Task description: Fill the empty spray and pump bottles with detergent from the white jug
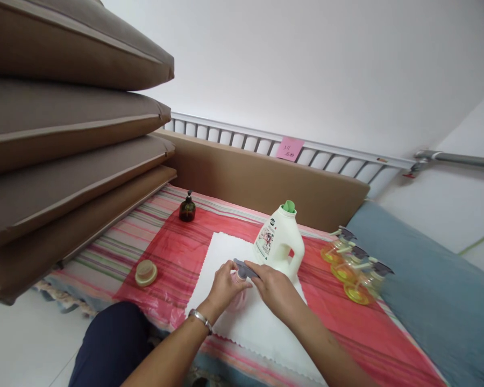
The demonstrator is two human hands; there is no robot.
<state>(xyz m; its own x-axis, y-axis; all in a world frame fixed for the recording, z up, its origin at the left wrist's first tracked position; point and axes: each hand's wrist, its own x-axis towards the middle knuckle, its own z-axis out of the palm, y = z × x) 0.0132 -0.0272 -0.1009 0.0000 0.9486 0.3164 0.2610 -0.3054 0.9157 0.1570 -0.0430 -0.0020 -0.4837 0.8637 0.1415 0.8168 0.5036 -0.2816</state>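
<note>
In the head view, a small see-through bottle [239, 302] with a pink tint stands over a white cloth [262, 336] with a scalloped edge, its neck wrapped by the curled fingers of the left hand [225, 286], which covers much of it. A grey pump head [247, 269] sits at the top of the bottle, and the right hand [271, 284] is closed around it; how much is in the bottle cannot be told. Just beyond stands a pale green jug [282, 244] with a side handle and a printed label, its mouth uncapped and showing a brighter green spout [289, 206]; its walls hide the contents. Farther left, a dark amber pump bottle [187, 208] stands upright on a red sheet [165, 252], with a round pale-yellow lid [146, 273] nearer the person. On the right, three pump bottles [358, 284] stand in a row, clear above and yellow low down.
</note>
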